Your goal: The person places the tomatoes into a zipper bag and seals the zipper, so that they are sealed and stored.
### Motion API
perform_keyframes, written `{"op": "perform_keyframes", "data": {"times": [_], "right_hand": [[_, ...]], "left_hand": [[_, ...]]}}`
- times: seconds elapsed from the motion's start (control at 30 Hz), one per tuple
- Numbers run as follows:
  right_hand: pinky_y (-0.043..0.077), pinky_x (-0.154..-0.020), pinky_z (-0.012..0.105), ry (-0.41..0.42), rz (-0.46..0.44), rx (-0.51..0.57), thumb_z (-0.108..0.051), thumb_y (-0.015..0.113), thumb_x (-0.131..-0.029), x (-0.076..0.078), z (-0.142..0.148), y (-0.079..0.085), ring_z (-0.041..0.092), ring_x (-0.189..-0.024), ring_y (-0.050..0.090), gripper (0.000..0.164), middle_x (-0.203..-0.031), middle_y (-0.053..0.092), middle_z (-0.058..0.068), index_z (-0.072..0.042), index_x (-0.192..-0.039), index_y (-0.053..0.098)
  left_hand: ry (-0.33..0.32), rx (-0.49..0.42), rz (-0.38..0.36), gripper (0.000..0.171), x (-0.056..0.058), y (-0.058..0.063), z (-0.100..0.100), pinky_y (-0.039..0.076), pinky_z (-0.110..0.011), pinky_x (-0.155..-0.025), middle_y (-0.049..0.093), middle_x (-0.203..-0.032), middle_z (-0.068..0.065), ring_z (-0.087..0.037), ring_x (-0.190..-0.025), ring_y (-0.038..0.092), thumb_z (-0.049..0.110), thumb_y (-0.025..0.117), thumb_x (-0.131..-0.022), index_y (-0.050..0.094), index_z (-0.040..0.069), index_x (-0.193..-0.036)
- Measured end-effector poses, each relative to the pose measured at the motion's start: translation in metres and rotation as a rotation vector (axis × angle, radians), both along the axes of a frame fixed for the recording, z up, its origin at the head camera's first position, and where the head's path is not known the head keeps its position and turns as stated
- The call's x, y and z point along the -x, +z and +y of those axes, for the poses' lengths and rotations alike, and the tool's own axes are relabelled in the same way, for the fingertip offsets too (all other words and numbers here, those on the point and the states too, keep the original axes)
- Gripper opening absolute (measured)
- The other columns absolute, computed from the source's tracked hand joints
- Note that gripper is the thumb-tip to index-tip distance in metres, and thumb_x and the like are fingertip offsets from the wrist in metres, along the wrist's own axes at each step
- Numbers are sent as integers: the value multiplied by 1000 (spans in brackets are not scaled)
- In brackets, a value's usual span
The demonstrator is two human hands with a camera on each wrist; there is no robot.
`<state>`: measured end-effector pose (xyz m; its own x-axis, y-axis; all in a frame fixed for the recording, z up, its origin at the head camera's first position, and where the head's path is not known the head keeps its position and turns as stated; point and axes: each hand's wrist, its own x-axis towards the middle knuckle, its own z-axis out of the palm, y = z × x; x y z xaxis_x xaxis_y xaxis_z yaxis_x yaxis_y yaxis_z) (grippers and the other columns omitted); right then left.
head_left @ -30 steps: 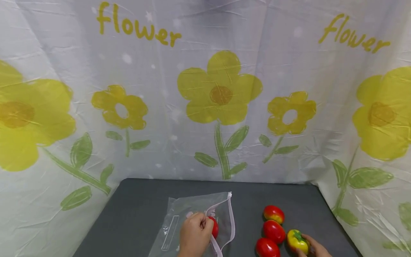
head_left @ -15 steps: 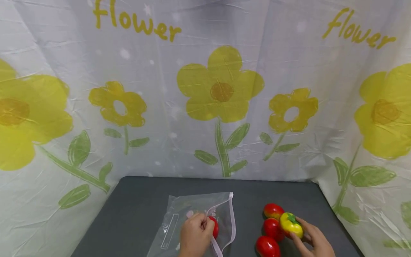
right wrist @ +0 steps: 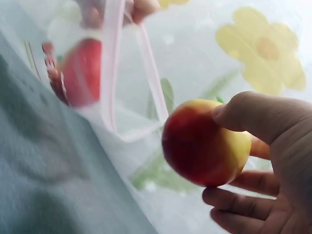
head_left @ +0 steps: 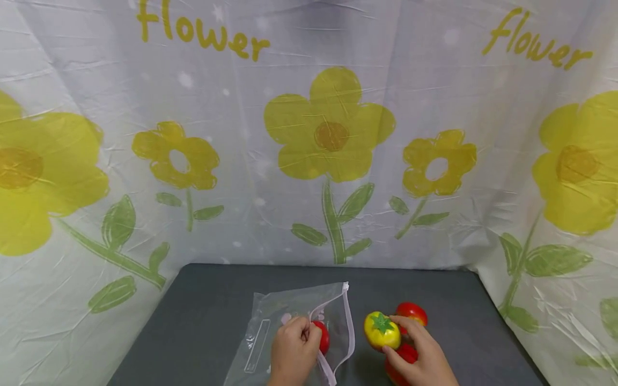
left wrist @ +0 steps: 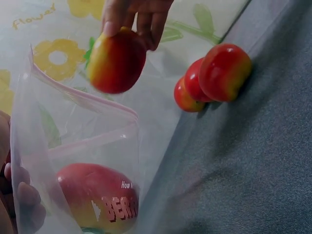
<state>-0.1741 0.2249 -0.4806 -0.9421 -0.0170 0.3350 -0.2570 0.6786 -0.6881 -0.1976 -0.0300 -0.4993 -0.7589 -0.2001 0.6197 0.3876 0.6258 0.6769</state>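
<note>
My left hand [head_left: 295, 348] grips the opening edge of a clear zip bag [head_left: 256, 346] with a pale pink zip strip. Inside the bag lies one red-and-yellow toy tomato [left wrist: 92, 190], seen through printed plastic. My right hand [head_left: 425, 356] holds another toy tomato [head_left: 381, 332], yellow and red with a green star-shaped top, between thumb and fingers. That tomato is off the table, just right of the bag's gaping mouth and outside it. In the right wrist view the held tomato [right wrist: 204, 141] shows its red underside.
Several red toy tomatoes [left wrist: 224, 73] stand in a row on the dark grey table [head_left: 212, 300], partly behind my right hand in the head view. A white curtain [head_left: 241, 214] with yellow flowers hangs behind and at both sides.
My right hand has lifted the yellow-and-red tomato from the right of the row and carried it left, over the others, toward the bag. My left hand keeps its grip.
</note>
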Motion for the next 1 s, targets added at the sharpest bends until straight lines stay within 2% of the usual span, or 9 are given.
{"op": "perform_keyframes", "data": {"times": [0.1, 0.2, 0.33, 0.5, 0.67, 0.83, 1.0], "right_hand": [[57, -78, 29, 92, 10, 46, -19, 89, -79, 3, -10, 0, 6, -92, 59, 49, -116, 61, -7, -19, -122, 67], [57, -75, 27, 170, -40, 84, -24, 87, -83, 5, -18, 3, 8, -90, 59, 48, -117, 57, -3, -18, -126, 66], [55, -77, 24, 215, -115, 45, -35, 84, -85, 9, -26, 9, 10, -88, 57, 50, -114, 54, -1, -20, -129, 66], [54, -77, 24, 263, -160, -24, -40, 81, -87, 16, -33, 13, 13, -89, 58, 51, -111, 54, -3, -21, -131, 65], [53, -72, 24, 275, -181, -67, -41, 81, -87, 20, -41, 18, 13, -83, 54, 52, -110, 55, -2, -19, -131, 66], [55, -73, 30, 296, -187, -54, -35, 84, -84, 25, -49, 20, 16, -83, 54, 53, -110, 55, 1, -14, -130, 67], [56, -73, 27, 339, -173, -40, -26, 83, -87, 28, -55, 17, 17, -82, 59, 50, -108, 55, 3, -9, -130, 66]], "left_hand": [[0, -10, -29, 41, -1, 3, 1, 26, -17, -46, 31, -58, 18, 0, -50, 31, 5, 68, -75, 39, 25, -55], [0, -12, -58, 40, -2, 5, 1, 28, -19, -46, 31, -57, 17, -1, -50, 32, 5, 69, -76, 40, 25, -55], [-3, -12, -82, 40, -2, 6, 2, 28, -20, -46, 30, -58, 16, -1, -50, 32, 6, 69, -77, 40, 24, -56], [-29, 2, -30, 40, -1, 6, 2, 24, -16, -47, 28, -60, 18, 1, -51, 29, 3, 69, -76, 40, 24, -58], [-58, 13, 8, 41, -1, 5, 3, 24, -14, -48, 29, -62, 19, 2, -52, 29, 2, 69, -77, 40, 25, -60], [-68, 7, 19, 42, -1, 5, 3, 23, -13, -48, 29, -62, 19, 3, -52, 30, 3, 70, -78, 40, 26, -61], [-65, 25, 86, 42, 2, 2, 3, 22, -10, -47, 29, -64, 21, 6, -53, 29, 3, 72, -75, 39, 26, -61]]}}
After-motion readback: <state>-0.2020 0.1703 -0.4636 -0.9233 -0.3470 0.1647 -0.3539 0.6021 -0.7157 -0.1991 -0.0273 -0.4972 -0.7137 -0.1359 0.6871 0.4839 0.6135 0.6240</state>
